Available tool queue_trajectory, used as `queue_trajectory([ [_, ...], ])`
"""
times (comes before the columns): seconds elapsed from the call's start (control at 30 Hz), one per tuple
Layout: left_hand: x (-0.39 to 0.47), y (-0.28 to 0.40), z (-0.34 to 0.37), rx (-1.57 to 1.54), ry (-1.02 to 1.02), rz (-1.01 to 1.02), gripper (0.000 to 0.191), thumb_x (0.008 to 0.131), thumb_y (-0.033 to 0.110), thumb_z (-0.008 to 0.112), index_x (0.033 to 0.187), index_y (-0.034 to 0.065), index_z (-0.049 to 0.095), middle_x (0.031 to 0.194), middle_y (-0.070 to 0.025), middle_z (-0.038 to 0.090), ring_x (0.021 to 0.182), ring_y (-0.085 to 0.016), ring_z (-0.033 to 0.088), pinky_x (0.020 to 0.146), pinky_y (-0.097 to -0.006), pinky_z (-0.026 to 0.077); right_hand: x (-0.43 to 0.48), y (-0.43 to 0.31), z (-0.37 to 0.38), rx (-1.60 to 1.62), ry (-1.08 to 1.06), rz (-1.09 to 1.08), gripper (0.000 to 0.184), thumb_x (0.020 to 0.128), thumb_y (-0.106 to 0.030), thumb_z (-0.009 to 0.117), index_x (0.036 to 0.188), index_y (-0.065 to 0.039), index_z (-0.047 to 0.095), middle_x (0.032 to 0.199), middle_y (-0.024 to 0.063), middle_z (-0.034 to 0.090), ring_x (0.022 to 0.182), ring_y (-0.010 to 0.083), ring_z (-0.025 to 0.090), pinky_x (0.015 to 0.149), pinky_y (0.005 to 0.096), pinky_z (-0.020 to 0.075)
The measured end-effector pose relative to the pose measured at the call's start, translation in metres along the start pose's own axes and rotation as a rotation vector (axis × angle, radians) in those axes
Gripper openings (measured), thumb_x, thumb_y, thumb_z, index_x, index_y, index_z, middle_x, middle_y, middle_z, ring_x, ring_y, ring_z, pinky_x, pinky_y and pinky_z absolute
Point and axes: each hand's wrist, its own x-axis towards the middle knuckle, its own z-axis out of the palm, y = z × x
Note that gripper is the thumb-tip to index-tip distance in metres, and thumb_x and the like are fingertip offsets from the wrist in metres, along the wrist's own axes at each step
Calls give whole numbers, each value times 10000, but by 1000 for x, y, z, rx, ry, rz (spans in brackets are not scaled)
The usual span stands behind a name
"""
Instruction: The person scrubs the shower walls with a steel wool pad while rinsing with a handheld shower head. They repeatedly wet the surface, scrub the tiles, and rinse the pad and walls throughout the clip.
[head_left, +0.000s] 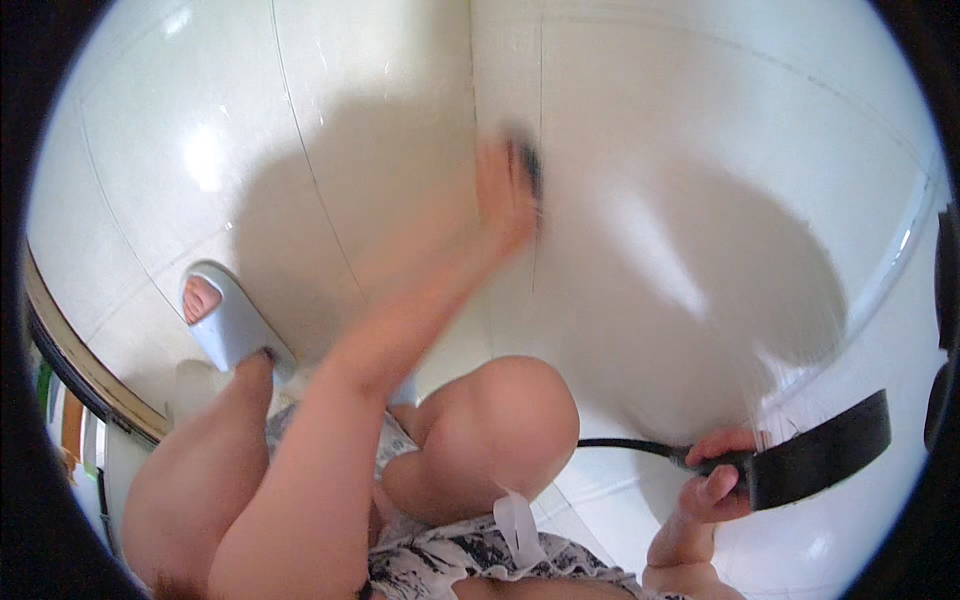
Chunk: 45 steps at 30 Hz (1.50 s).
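My left hand (506, 191) reaches far out over the pale tiled surface (405, 67). It is blurred, and its fingers are wrapped on a small dark object (526, 161) pressed to or held close by the tile; blur hides what kind of object this is. Low on the right, my right hand (716, 480) grips the handle of a black shower head (821, 450). Fine streams of water (772, 397) come from the shower head's upper side towards the tile. A black hose (634, 444) runs from the handle to the left, behind my bent knee.
A light blue slipper (232, 322) on my foot rests on the tiles at the left. Beyond it curves a brown and black edge (82, 367) with coloured items outside. Dark fixtures (946, 285) stand at the right rim. Wet shine marks the tiles.
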Motion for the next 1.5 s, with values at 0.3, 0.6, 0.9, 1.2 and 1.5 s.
queue_trajectory([
  [0.3,87,35,-21,101,70,130,344,790,126,440,1085,-51,456,1123,-247,459,1068,-366,412,948,-437,290,-1,7,11,-54,63,-228,447,816,-419,519,658,-6,457,481,66,468,417,158,428,419,272,350],
  [0.6,81,18,-12,-39,79,91,318,851,142,370,1100,-40,449,1087,-211,438,974,-372,418,838,-451,348,-11,14,2,-146,30,-189,514,797,-490,504,540,-46,478,470,50,482,424,155,447,436,260,345],
  [0.9,30,2,-14,26,172,276,247,842,113,341,991,-45,459,1030,-222,446,901,-373,414,809,-470,338,-7,-14,12,-200,88,-179,514,795,-509,500,594,-37,481,495,52,477,441,154,453,449,263,377],
  [1.2,-11,26,-18,-4,-30,70,321,824,86,389,1118,-37,427,1118,-228,416,1014,-394,403,949,-458,280,1,5,11,41,78,-152,436,818,-388,548,836,29,421,562,84,470,432,156,434,412,262,363],
  [1.5,1,3,-7,-136,-111,-147,363,776,60,474,1125,-40,456,1192,-214,392,1115,-383,354,956,-482,277,6,11,-3,134,100,-106,418,808,-371,566,842,17,414,527,94,467,427,161,431,395,271,360],
])
